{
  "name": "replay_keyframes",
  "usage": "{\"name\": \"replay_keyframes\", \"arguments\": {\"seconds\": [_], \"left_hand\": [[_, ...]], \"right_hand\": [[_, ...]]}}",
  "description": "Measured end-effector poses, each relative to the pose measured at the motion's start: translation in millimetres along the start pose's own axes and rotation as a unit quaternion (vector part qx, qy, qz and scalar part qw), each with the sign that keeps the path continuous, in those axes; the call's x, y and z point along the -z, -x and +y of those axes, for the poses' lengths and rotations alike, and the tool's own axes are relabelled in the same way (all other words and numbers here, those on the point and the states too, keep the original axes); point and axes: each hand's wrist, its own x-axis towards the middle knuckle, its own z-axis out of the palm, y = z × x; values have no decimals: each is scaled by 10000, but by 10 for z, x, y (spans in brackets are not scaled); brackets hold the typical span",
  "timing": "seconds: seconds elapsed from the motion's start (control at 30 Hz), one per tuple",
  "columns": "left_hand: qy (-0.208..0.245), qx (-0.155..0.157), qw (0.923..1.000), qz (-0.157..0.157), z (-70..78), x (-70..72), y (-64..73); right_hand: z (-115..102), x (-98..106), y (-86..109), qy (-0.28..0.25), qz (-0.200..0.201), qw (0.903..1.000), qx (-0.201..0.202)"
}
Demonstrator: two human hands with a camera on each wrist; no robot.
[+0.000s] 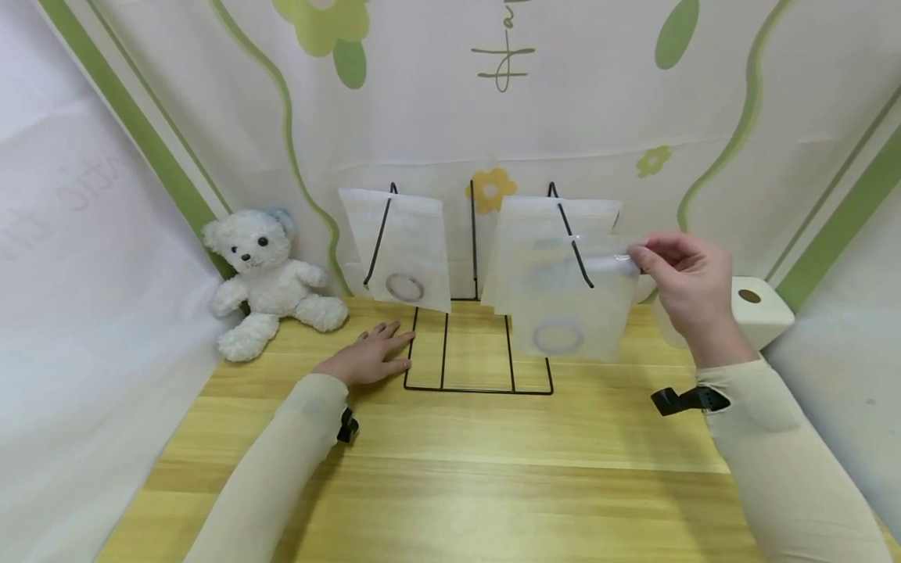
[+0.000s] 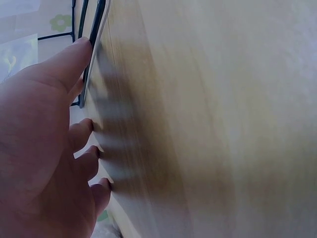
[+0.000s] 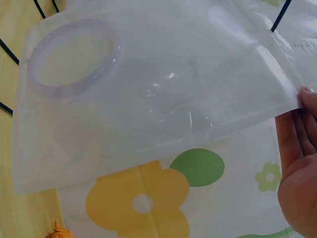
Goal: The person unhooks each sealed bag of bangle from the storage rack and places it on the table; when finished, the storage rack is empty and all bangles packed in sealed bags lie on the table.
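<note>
A black wire rack (image 1: pixel 486 390) stands on the wooden table with translucent bags on its arms. My right hand (image 1: pixel 686 283) pinches the upper right corner of the frontmost bag (image 1: pixel 587 313) on the right arm. Inside that bag, a pale purple ring like a bangle (image 3: pixel 64 91) shows near the bottom. The arm's tip passes in front of the bag in the head view. My left hand (image 1: pixel 369 356) rests on the table with fingers spread, thumb and fingertips at the rack base's left side. On the left arm hangs another bag (image 1: pixel 417 242), holding a brownish ring.
More bags (image 1: pixel 494 274) hang behind the front one. A white teddy bear (image 1: pixel 263 274) sits at the back left. The white box (image 1: pixel 767 309) with a round brown opening is behind my right wrist. A patterned curtain (image 1: pixel 577 117) closes off the back.
</note>
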Motion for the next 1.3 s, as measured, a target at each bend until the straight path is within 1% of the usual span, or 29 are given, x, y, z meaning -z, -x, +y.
{"name": "replay_keyframes", "arguments": {"seconds": [0.1,0.3,0.4,0.53,0.63,0.8,0.87,1.03,1.1,1.3], "left_hand": [[-10,13,10000,-2,-4,-6,-6],[-27,16,10000,-11,14,-3,-9],[-18,13,10000,-9,25,0,-8],[-7,29,10000,-23,22,-4,-3],[4,34,10000,-34,19,-7,0],[-28,23,10000,-51,21,-1,-2],[-42,22,10000,-53,26,5,3],[-58,30,10000,-45,39,21,15],[-75,22,10000,-43,35,19,12],[-70,-18,10000,-51,20,8,-1]], "right_hand": [[8,-1,47,-214,65,9997,73],[6,21,157,-193,215,9995,81],[-4,38,209,-79,233,9997,71],[-18,51,279,268,278,9991,183],[-30,56,338,326,339,9987,197],[-41,55,424,85,366,9990,222],[-40,53,449,3,355,9988,346],[-19,61,496,-529,310,9956,702],[-11,69,517,-715,296,9940,771],[-32,79,588,-788,338,9926,865]]}}
